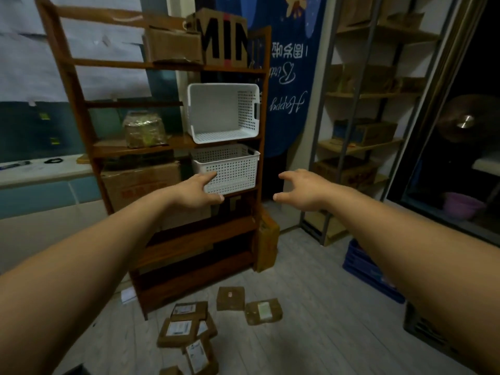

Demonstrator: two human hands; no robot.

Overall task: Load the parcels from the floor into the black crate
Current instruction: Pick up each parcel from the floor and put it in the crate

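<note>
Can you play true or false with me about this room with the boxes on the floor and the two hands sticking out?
1. Both hands are empty. True: the left hand and the right hand are open and hold nothing.
2. The parcels are already in a crate. False: they lie on the wooden floor.
3. Two white baskets sit on the brown shelf. True: the upper basket is tipped on its side and the lower basket stands upright.
4. A red crate leans by the right wall. False: that crate is blue.
5. All the parcels are stacked in one neat tower. False: they are scattered, some overlapping.
</note>
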